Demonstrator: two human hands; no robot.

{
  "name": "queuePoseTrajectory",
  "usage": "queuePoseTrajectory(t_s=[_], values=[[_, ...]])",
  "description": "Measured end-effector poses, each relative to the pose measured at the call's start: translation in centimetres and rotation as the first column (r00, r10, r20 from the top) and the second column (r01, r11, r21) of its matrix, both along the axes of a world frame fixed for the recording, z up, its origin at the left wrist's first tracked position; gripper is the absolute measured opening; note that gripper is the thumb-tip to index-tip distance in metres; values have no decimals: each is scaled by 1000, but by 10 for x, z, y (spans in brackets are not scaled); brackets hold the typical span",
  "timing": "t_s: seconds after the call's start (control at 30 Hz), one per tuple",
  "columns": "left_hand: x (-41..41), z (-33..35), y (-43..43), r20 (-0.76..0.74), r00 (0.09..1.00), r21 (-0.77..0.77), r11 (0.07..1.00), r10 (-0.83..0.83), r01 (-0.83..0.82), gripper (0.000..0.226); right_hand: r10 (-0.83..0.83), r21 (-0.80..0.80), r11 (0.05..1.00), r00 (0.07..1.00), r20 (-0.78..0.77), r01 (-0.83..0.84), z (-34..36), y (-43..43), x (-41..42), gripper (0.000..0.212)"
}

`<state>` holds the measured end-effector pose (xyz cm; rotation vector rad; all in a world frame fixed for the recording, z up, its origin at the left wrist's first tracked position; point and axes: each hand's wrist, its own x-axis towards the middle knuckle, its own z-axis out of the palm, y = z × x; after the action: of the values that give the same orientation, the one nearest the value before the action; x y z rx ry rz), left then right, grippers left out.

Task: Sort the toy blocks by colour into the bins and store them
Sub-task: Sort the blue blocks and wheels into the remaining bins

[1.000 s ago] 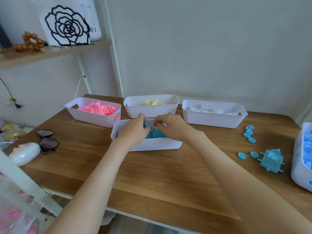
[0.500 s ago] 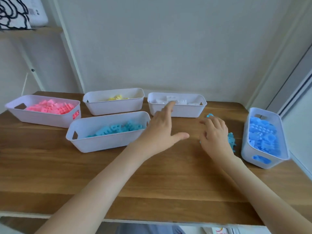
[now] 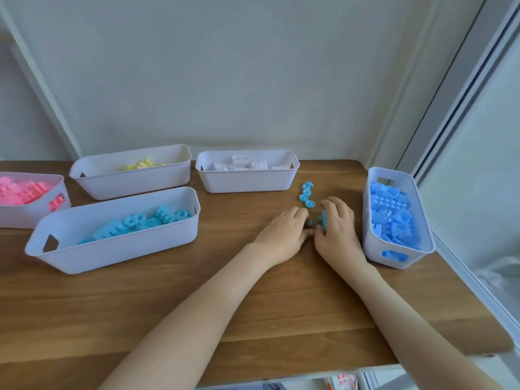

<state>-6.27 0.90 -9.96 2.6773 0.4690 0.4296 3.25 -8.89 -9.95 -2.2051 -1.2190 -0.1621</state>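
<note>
Two hands together, left hand (image 3: 284, 235) curled, right hand (image 3: 337, 225) gripping turquoise block (image 3: 323, 218)

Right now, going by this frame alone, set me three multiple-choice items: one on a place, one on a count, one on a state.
1. Where is the blue bin?
A. left end of the table
B. right end of the table
C. on the floor

2. How many bins show?
A. three
B. four
C. five

3. The right hand is:
A. curled over a teal piece
B. flat on bare wood
C. inside the blue bin

1 B: it stands by the table's right edge.
2 C: pink bin, yellow bin, white bin, teal bin, blue bin.
3 A: the piece juts out between thumb and fingers.
</note>
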Motion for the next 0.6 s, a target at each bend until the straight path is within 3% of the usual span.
queuePoseTrajectory(t_s=[0.07, 0.2, 0.3, 0.4, 0.6], values=[[0, 0, -1, -9, 999, 47, 998, 48, -47, 16, -30, 58, 998, 987, -159, 40, 5, -4, 0, 58], [0, -1, -6, 9, 988, 199, 968, 154, -153, 22, -117, 6, 992, 934, -338, 127, 7, -5, 0, 60], [-3, 1, -8, 36, 974, 169, 959, 224, -227, 21, -123, -19, 992, 962, -243, 122, 5, -3, -2, 54], [-5, 3, -10, 15, 966, 131, 957, 258, -258, 34, -55, -14, 998, 978, -201, 53, 2, -3, -5, 51], [-9, 10, -13, -96, 956, 178, 950, 276, -256, 26, 1, -21, 1000, 981, -196, -5, 6, -5, -8, 50]])
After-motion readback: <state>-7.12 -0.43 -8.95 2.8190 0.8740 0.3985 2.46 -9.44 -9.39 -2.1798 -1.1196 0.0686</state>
